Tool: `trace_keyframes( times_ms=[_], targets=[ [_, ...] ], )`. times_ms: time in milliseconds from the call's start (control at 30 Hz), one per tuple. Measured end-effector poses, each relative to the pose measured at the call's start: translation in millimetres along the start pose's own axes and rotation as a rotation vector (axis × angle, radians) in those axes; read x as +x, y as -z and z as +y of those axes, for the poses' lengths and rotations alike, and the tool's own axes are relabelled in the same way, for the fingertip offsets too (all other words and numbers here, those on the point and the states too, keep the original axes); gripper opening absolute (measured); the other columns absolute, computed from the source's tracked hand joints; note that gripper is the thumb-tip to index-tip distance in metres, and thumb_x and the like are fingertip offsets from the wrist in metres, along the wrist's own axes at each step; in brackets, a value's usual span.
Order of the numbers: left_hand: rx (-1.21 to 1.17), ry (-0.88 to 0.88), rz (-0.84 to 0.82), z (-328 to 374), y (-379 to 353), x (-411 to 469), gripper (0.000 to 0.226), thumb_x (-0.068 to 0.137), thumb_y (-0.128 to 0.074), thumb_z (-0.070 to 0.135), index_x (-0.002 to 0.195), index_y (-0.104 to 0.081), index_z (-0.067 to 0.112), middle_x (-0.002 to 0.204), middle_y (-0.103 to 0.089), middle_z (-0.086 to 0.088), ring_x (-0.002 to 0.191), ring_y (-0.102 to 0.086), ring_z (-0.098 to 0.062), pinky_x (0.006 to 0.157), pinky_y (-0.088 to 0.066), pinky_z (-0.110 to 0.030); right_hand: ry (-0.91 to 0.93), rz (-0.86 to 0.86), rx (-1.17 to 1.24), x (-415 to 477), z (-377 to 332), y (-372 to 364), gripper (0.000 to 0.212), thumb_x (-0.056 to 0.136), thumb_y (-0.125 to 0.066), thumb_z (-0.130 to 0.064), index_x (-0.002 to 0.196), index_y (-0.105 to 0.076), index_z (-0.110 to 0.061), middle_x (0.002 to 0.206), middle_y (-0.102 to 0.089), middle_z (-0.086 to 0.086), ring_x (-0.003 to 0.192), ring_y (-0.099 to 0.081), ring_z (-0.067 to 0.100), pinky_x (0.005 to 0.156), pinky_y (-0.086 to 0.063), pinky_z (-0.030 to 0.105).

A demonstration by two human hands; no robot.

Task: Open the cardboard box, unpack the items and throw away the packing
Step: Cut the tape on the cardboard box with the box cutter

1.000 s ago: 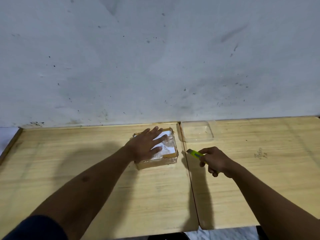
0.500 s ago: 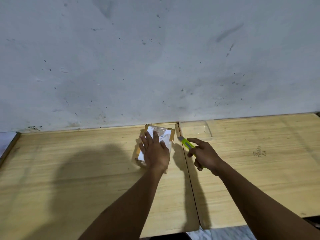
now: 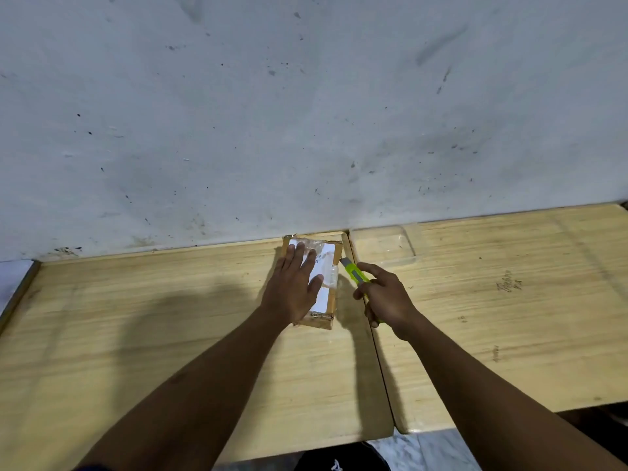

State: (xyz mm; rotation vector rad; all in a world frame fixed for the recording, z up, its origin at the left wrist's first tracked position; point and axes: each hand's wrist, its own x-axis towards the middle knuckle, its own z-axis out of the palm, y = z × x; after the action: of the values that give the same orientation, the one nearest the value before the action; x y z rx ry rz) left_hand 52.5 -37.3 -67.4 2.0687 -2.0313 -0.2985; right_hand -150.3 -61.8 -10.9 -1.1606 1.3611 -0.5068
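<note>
A small flat cardboard box (image 3: pixel 327 290), wrapped in clear tape with a white label on top, lies on the left wooden table (image 3: pixel 136 334) close to the wall. My left hand (image 3: pixel 295 287) presses flat on its top, fingers spread, covering most of the label. My right hand (image 3: pixel 385 299) grips a yellow-green utility knife (image 3: pixel 353 274). The knife's tip touches the box's far right edge.
A clear plastic tray (image 3: pixel 382 246) lies on the right wooden table (image 3: pixel 509 317) by the wall. A narrow seam separates the two tables. The stained grey wall (image 3: pixel 306 113) rises directly behind. Marble floor shows below the front edges.
My left hand turned the box so its long side points toward the wall. My right hand brought the knife forward and left up to the box's right edge.
</note>
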Motion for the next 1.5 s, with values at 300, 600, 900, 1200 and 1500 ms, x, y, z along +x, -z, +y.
trace_keyframes(
  times_ms=[300,600,900,1200,1500],
  targets=[
    [-0.075,0.009,0.047,0.2,-10.6,-0.8,0.073,0.094,-0.011,0.054,0.154,-0.025,0.014,0.164,-0.009,-0.011,0.152,0.002,-0.027,0.123,-0.005,-0.041,0.007,-0.042,0.016,6.5,1.2,-6.9,0.056,0.089,-0.046,0.000,0.139,-0.051,-0.025,0.084,-0.063,0.011,0.037,-0.043,0.020,0.039,-0.035,0.024],
    [-0.022,0.171,0.032,15.4,-15.3,9.5,0.061,0.104,-0.022,0.047,0.157,-0.015,0.017,0.166,0.001,-0.007,0.152,0.010,-0.026,0.123,0.002,-0.040,0.010,-0.073,-0.263,17.1,-30.8,4.7,0.054,0.092,-0.043,-0.005,0.144,-0.048,-0.019,0.073,-0.052,0.008,0.040,-0.037,0.018,0.036,-0.032,0.021],
    [0.007,0.196,-0.010,18.7,-13.6,11.2,0.060,0.105,-0.018,0.046,0.157,-0.010,0.017,0.165,0.006,-0.007,0.151,0.013,-0.026,0.123,0.005,-0.040,-0.079,-0.232,-0.335,-7.4,-11.3,-5.1,0.046,0.093,-0.045,-0.009,0.135,-0.060,-0.023,0.072,-0.050,0.009,0.040,-0.034,0.018,0.038,-0.031,0.020],
    [0.038,0.181,-0.061,18.3,-10.6,11.6,0.060,0.105,-0.016,0.045,0.157,-0.006,0.015,0.165,0.007,-0.011,0.151,0.013,-0.029,0.123,0.001,-0.044,0.040,-0.184,-0.653,-41.0,-22.8,1.4,0.051,0.083,-0.040,-0.006,0.128,-0.063,-0.014,0.091,-0.061,0.017,0.055,-0.051,0.032,0.036,-0.043,0.026],
    [0.013,0.016,-0.108,4.8,9.0,13.1,0.059,0.105,-0.027,0.042,0.157,-0.008,0.021,0.165,0.004,-0.008,0.152,0.008,-0.028,0.123,-0.008,-0.048,-0.130,-0.194,-0.359,-18.2,-31.9,41.9,0.041,0.092,-0.053,-0.017,0.131,-0.057,-0.028,0.074,-0.056,0.010,0.042,-0.036,0.018,0.044,-0.031,0.022]
  ],
)
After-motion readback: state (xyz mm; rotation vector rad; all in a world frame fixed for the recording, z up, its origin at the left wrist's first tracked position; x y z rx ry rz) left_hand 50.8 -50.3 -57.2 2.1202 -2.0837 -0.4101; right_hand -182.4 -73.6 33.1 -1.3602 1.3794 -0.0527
